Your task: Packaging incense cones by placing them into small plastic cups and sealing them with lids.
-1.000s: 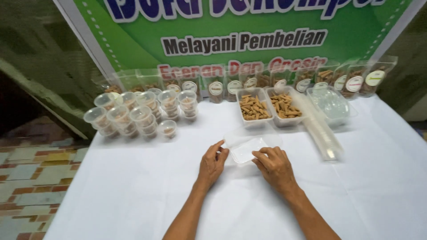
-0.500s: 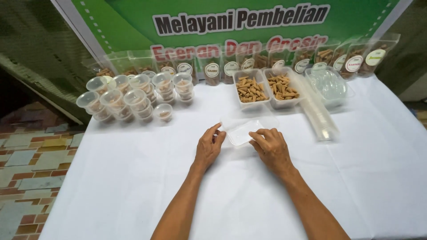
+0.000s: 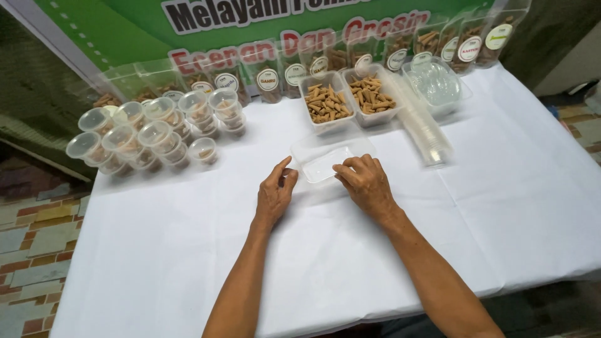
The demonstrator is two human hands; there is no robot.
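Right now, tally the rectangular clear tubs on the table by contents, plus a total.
tubs of brown snack sticks: 2
empty tub, between left hand and right hand: 1
tub of clear plastic pieces: 1
Total: 4

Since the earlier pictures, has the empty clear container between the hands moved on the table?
Cannot tell for sure: the camera shifted. The empty clear container sits just as near the two snack trays, so it seems unmoved.

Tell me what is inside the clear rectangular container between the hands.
The clear rectangular container looks empty; the white tablecloth shows through it. The right hand covers its near right corner.
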